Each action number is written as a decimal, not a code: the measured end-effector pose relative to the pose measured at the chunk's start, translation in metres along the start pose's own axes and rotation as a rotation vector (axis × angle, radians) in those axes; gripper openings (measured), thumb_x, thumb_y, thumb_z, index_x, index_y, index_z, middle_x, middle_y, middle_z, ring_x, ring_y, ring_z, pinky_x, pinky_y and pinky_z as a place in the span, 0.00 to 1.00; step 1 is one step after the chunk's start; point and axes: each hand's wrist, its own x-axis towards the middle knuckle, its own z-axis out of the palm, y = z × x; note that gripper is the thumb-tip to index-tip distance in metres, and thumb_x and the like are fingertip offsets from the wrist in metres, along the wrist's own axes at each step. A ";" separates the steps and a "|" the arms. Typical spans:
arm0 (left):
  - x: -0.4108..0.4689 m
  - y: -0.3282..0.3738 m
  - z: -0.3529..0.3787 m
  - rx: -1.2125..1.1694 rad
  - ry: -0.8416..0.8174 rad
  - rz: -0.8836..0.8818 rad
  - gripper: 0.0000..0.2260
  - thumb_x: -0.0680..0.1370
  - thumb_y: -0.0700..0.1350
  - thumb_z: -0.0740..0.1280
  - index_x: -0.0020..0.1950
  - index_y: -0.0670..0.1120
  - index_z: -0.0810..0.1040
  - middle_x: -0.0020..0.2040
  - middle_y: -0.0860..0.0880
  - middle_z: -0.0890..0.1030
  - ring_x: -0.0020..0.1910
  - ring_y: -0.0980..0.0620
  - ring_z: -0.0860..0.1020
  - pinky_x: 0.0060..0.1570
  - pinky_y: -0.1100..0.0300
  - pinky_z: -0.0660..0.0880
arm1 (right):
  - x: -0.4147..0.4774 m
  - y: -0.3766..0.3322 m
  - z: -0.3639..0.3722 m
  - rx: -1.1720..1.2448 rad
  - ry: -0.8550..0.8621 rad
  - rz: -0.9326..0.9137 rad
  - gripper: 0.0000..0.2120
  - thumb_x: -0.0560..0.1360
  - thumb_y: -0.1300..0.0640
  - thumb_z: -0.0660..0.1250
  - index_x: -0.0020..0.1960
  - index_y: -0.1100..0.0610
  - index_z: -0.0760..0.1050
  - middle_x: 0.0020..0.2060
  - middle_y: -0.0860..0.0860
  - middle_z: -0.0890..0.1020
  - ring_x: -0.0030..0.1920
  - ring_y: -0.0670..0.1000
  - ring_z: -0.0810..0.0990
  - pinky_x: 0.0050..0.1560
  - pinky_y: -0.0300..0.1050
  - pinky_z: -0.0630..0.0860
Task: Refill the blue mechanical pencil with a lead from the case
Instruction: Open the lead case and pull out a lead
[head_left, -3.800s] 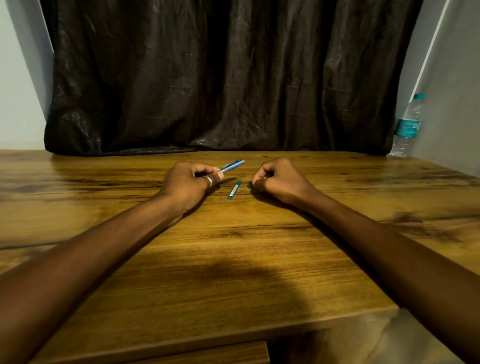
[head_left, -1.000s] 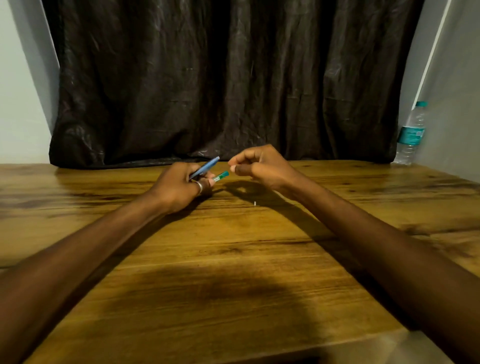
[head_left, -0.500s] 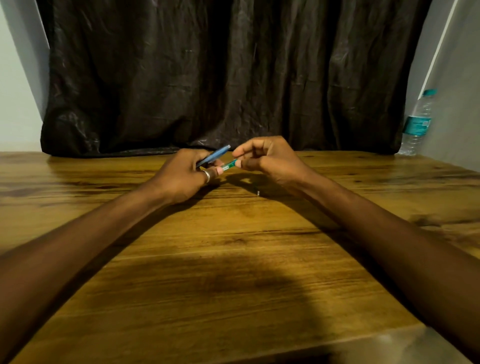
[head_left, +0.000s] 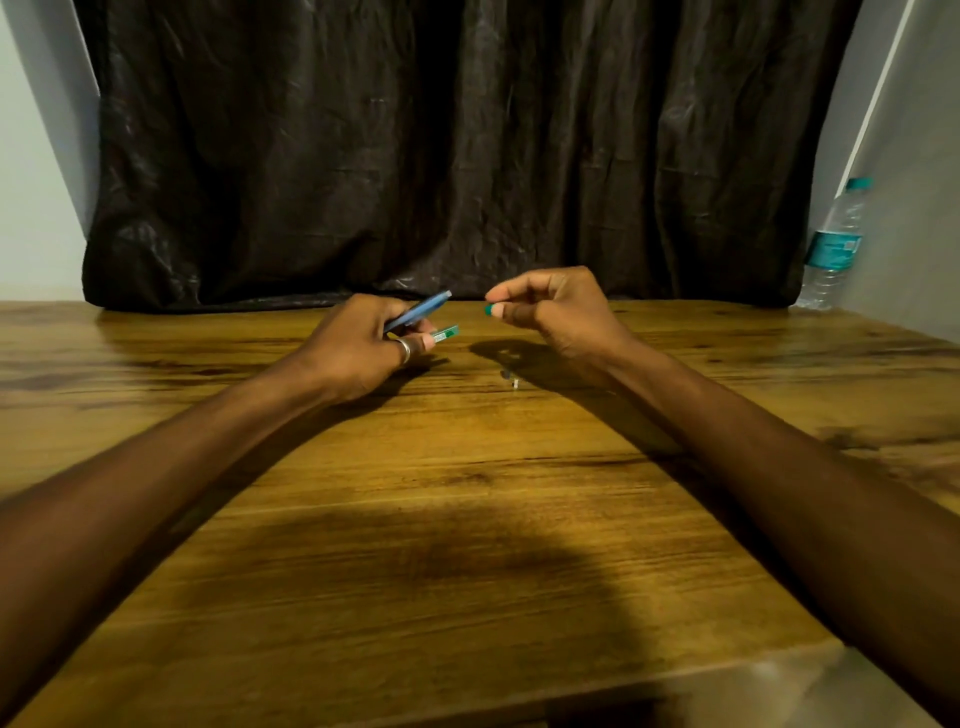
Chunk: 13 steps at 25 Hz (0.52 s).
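Observation:
My left hand (head_left: 358, 348) holds two things above the wooden table (head_left: 467, 519). The blue mechanical pencil (head_left: 418, 310) sticks up and to the right out of its fingers. The small green lead case (head_left: 445, 333) is pinched at the fingertips below the pencil and points right. My right hand (head_left: 556, 309) hovers a short gap to the right of the case. It pinches the green cap of the case (head_left: 489, 310) between thumb and forefinger. A tiny pale part (head_left: 514, 383) lies on the table under my right hand.
A dark crumpled curtain (head_left: 457, 156) hangs along the table's far edge. A clear water bottle (head_left: 834, 247) with a teal label stands at the far right by the wall. The table's near edge runs across the bottom right.
My right hand has pulled away to the right from the case with the green cap in its fingertips. Earlier, the case lay on the table; my left hand now holds it.

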 end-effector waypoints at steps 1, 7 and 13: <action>0.000 -0.001 -0.002 0.004 0.017 -0.019 0.08 0.78 0.47 0.72 0.57 0.49 0.83 0.48 0.48 0.85 0.51 0.48 0.82 0.55 0.48 0.77 | -0.001 0.002 -0.004 -0.034 0.008 0.001 0.08 0.74 0.66 0.73 0.52 0.60 0.84 0.44 0.50 0.86 0.46 0.42 0.82 0.49 0.36 0.78; 0.000 -0.002 0.002 0.017 0.104 -0.057 0.08 0.79 0.48 0.71 0.57 0.50 0.82 0.46 0.52 0.83 0.45 0.54 0.81 0.40 0.63 0.74 | -0.006 0.005 0.014 -0.381 -0.101 -0.149 0.06 0.76 0.61 0.72 0.49 0.54 0.86 0.44 0.49 0.87 0.44 0.42 0.84 0.46 0.44 0.81; -0.002 -0.004 0.004 -0.002 0.100 -0.050 0.05 0.79 0.47 0.71 0.54 0.49 0.83 0.46 0.48 0.85 0.43 0.52 0.82 0.38 0.61 0.74 | -0.008 0.009 0.031 -0.633 -0.249 -0.288 0.10 0.75 0.60 0.71 0.55 0.50 0.83 0.48 0.48 0.87 0.50 0.46 0.82 0.53 0.47 0.79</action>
